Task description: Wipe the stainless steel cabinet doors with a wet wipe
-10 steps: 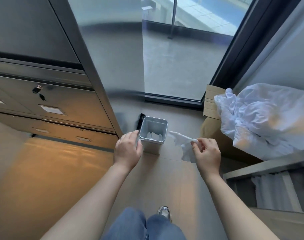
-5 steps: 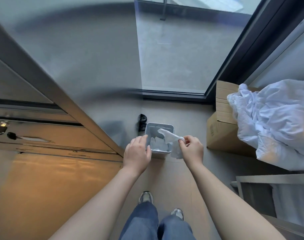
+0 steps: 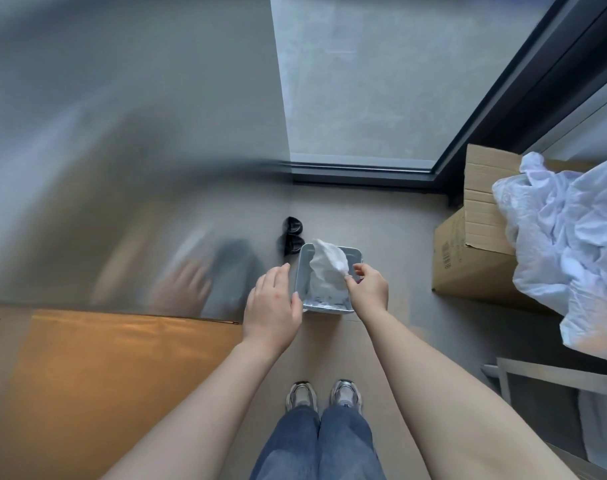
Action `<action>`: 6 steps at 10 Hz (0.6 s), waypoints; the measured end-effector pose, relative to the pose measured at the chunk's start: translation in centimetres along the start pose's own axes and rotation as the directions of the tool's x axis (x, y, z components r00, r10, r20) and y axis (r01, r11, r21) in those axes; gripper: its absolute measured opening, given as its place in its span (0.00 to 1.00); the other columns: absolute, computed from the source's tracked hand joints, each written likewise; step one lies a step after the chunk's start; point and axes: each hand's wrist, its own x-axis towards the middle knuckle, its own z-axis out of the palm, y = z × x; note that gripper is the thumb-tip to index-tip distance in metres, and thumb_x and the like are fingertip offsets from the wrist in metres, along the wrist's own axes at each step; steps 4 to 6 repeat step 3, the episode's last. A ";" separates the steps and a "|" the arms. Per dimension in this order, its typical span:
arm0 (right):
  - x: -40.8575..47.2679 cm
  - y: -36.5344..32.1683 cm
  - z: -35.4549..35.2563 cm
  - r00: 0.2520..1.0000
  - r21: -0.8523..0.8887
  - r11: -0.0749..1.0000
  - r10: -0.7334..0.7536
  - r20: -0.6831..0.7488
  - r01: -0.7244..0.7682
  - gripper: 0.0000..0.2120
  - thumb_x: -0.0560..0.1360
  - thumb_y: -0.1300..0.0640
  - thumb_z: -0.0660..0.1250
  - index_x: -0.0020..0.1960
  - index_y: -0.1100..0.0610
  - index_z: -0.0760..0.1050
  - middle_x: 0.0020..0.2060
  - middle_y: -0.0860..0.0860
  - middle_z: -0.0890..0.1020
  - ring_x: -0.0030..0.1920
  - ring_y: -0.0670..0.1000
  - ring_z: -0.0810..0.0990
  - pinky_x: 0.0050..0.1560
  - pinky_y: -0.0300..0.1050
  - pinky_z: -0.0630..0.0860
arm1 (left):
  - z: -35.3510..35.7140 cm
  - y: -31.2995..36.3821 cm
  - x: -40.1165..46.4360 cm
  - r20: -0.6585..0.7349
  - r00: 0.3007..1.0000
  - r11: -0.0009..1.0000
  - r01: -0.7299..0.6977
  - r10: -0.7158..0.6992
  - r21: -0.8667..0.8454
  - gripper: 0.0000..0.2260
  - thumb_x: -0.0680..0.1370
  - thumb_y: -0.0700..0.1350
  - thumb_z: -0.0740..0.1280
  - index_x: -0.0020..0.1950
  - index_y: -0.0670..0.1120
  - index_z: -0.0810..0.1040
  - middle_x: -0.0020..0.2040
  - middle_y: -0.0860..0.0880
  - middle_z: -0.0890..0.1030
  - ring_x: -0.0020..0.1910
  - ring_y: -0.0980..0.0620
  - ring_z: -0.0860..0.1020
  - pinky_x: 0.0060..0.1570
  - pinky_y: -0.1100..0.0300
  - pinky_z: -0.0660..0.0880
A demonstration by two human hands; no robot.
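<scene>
A white wet wipe (image 3: pixel 328 268) hangs crumpled over a small grey bin (image 3: pixel 355 254) on the floor. My right hand (image 3: pixel 368 289) pinches the wipe's edge between thumb and fingers, just above the bin's right side. My left hand (image 3: pixel 272 304) hovers at the bin's left rim with relaxed fingers, holding nothing. The stainless steel cabinet (image 3: pixel 122 168) fills the left of the view; its shiny side reflects my hand. More white wipes lie inside the bin.
A cardboard box (image 3: pixel 468 244) stands at the right, with a crumpled white plastic sheet (image 3: pixel 568 244) on it. A black object (image 3: pixel 291 235) lies on the floor behind the bin. A window frame (image 3: pixel 364 171) runs along the floor ahead. My feet stand below.
My view has tipped further down toward the floor. My right hand has carried the wipe leftward until it hangs over the bin. My left hand stays beside the bin's left rim.
</scene>
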 end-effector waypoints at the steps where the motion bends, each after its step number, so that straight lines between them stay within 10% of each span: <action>1: 0.1 0.3 -0.4 0.999 -0.018 1.000 0.011 0.036 -0.010 0.18 0.77 0.57 0.67 0.66 0.55 0.75 0.61 0.54 0.79 0.59 0.54 0.77 0.57 0.43 0.70 | 0.3 0.0 0.4 0.043 0.999 1.000 0.025 -0.025 0.008 0.24 0.79 0.42 0.64 0.75 0.39 0.65 0.71 0.42 0.71 0.70 0.43 0.68 0.69 0.52 0.63; 6: -1.6 0.6 -2.5 0.995 -0.007 0.996 -0.092 -0.025 0.092 0.18 0.79 0.54 0.65 0.67 0.57 0.75 0.63 0.52 0.78 0.62 0.52 0.76 0.59 0.43 0.71 | 0.2 1.0 0.8 0.018 1.000 1.000 0.024 -0.024 -0.004 0.24 0.79 0.42 0.64 0.75 0.39 0.65 0.71 0.41 0.71 0.71 0.43 0.68 0.69 0.51 0.63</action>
